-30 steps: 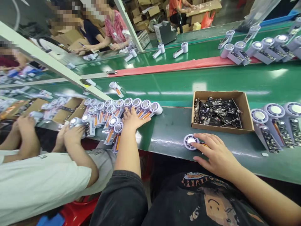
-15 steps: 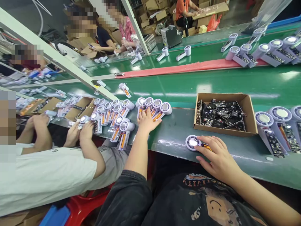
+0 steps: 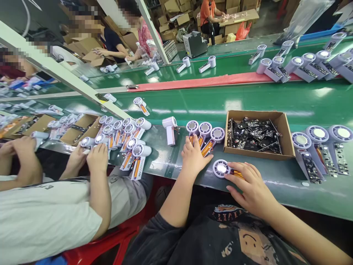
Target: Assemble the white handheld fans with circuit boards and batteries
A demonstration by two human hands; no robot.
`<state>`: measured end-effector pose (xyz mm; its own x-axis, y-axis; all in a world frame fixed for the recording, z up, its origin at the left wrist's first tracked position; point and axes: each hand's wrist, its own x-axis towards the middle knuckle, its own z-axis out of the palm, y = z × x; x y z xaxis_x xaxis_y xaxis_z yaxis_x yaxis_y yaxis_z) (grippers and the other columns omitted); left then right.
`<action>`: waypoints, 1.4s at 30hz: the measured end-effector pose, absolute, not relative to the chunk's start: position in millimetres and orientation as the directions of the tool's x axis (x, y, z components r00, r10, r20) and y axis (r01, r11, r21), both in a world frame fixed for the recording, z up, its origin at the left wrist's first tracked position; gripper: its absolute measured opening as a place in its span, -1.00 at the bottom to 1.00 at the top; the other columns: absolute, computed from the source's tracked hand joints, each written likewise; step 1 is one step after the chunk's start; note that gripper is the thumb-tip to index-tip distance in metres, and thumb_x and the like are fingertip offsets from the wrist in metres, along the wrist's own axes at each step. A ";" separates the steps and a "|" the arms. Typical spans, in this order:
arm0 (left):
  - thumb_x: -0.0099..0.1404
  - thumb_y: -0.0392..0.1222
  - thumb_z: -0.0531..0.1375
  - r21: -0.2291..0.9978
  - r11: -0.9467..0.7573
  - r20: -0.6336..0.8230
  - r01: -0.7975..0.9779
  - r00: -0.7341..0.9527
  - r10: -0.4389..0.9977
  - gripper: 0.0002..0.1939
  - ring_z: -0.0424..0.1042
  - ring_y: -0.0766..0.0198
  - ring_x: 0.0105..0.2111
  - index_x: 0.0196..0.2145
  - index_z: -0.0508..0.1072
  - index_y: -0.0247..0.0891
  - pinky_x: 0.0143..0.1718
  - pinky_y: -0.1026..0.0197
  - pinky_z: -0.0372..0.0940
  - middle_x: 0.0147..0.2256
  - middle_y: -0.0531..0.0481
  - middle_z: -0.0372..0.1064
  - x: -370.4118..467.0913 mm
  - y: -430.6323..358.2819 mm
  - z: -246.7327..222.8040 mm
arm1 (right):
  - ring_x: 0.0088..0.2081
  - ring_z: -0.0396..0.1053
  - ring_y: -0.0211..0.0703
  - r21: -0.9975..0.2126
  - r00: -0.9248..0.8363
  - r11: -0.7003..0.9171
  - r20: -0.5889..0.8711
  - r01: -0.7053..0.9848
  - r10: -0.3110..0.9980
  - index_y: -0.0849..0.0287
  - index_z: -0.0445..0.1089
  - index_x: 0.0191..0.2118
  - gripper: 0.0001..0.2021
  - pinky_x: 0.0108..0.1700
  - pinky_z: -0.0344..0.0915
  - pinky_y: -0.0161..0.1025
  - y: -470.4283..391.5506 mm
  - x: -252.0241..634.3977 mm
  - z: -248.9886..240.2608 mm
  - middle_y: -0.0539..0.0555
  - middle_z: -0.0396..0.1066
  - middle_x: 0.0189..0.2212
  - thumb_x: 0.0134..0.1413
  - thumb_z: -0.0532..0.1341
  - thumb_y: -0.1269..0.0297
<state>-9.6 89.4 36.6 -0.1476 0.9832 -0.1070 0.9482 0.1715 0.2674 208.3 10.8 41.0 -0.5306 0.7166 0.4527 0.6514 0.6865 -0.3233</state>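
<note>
Small pale-purple handheld fans with round heads and handles, some showing orange wiring, lie on the green bench. My left hand [image 3: 194, 154] rests with its fingers over the handles of three fans [image 3: 204, 129], its thumb stretched out to the right. Under my right hand [image 3: 249, 182] lies a single fan [image 3: 221, 168], its head facing up. The fingers reach over its handle and the thumb sits on the near side, hiding most of the handle. Apart from these, another fan [image 3: 170, 129] lies with the plain side of its handle up.
A cardboard box [image 3: 259, 154] of black circuit boards stands behind my right hand. Fans with boards [image 3: 317, 134] sit at the right, and a cluster of fans [image 3: 138, 151] lies left. A co-worker's hands [image 3: 96, 158] are beyond it. A green conveyor [image 3: 187, 103] runs behind.
My left hand has slid three fans rightward, toward the box. One fan of that group stays behind and is now turned over. My right hand remains at its fan. The view has shifted slightly.
</note>
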 end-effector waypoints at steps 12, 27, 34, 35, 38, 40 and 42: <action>0.29 -0.13 0.18 0.266 0.390 0.032 0.882 -0.412 0.910 -0.54 0.41 -0.22 0.08 0.09 0.37 -0.42 0.07 -0.14 0.30 0.05 -0.45 0.40 -117.3 128.0 51.4 | 0.09 0.38 0.05 -0.299 -0.513 0.683 0.480 0.667 0.712 0.08 0.40 -0.03 -0.79 0.15 0.23 0.14 11.3 206.5 37.8 0.20 0.42 0.08 0.24 0.16 0.36; 0.44 0.01 0.02 0.352 0.266 0.014 0.897 -0.289 0.957 -0.61 0.48 0.13 -0.04 0.09 0.44 -0.13 0.01 0.14 0.33 -0.10 -0.09 0.53 -117.6 96.2 47.2 | -0.03 0.39 0.06 -0.217 -0.557 0.759 0.563 0.614 0.611 0.11 0.39 -0.02 -0.78 0.03 0.24 0.08 24.8 215.1 21.0 0.24 0.36 0.07 0.30 0.12 0.24; -0.03 0.07 0.41 0.192 0.640 -0.065 0.744 -0.641 0.765 0.15 -0.09 -0.48 0.35 0.37 -0.04 -0.33 0.25 -0.39 0.00 0.36 -0.53 -0.11 -220.1 43.6 52.1 | -0.03 0.39 0.05 -0.233 -0.544 0.768 0.586 0.596 0.600 0.13 0.40 -0.02 -0.78 0.00 0.28 0.03 23.8 216.8 22.1 0.24 0.36 0.07 0.29 0.13 0.25; -0.01 0.04 0.39 0.188 0.643 -0.082 0.742 -0.640 0.764 0.10 0.01 -0.43 0.33 0.36 -0.01 -0.31 0.23 -0.32 0.07 0.33 -0.50 -0.03 -228.0 42.6 49.9 | -0.03 0.39 0.04 -0.239 -0.543 0.770 0.588 0.591 0.600 0.12 0.39 -0.01 -0.78 0.00 0.28 0.03 23.6 215.7 22.2 0.23 0.36 0.07 0.28 0.14 0.26; 0.13 -0.08 0.28 0.212 0.599 -0.069 0.772 -0.599 0.798 -0.19 0.27 -0.21 0.21 0.29 0.14 -0.24 0.17 -0.11 0.22 0.17 -0.36 0.22 -228.1 47.4 42.9 | -0.01 0.38 0.04 -0.249 -0.539 0.770 0.589 0.587 0.602 0.10 0.38 0.00 -0.78 0.04 0.27 0.05 22.0 211.9 22.4 0.22 0.36 0.08 0.27 0.15 0.28; 0.16 -0.13 0.24 0.231 0.562 -0.039 0.794 -0.570 0.821 -0.30 0.33 -0.14 0.15 0.24 0.20 -0.27 0.15 -0.05 0.24 0.08 -0.32 0.28 -210.5 54.6 38.2 | 0.02 0.37 0.05 -0.250 -0.543 0.766 0.578 0.593 0.609 0.09 0.38 0.02 -0.76 0.06 0.26 0.08 20.3 209.8 22.6 0.22 0.35 0.09 0.26 0.15 0.29; 0.16 -0.15 0.25 0.254 0.518 -0.009 0.817 -0.533 0.846 -0.32 0.35 -0.11 0.11 0.22 0.21 -0.29 0.14 -0.04 0.24 0.04 -0.30 0.28 -183.5 64.9 32.9 | 0.04 0.36 0.06 -0.248 -0.550 0.762 0.564 0.599 0.616 0.08 0.36 0.03 -0.75 0.08 0.26 0.10 18.6 208.5 22.9 0.21 0.35 0.09 0.26 0.15 0.29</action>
